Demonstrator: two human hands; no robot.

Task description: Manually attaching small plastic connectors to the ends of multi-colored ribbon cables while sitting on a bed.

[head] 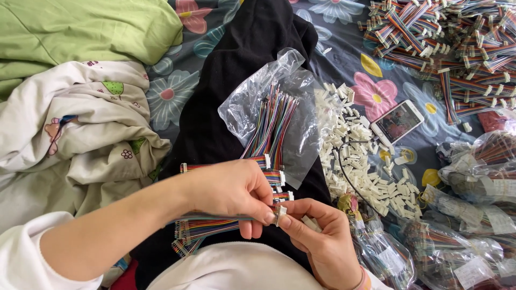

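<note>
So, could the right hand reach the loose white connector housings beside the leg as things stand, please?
Probably yes. The pile of white connector housings lies open on the bedspread just beyond the right hand, with nothing covering it. But that hand's grip is already pinching a connector, so it would need to let go first.

light: bright, even daylight, source not visible | shadows: soft and faint, darkest under the hands on the black cloth | glare: mild sheen on the clear plastic bag and the phone screen | focus: sharp at centre | blur: slight softness at the frame's far corners | distortion: mild wide-angle stretch at the edges
</note>
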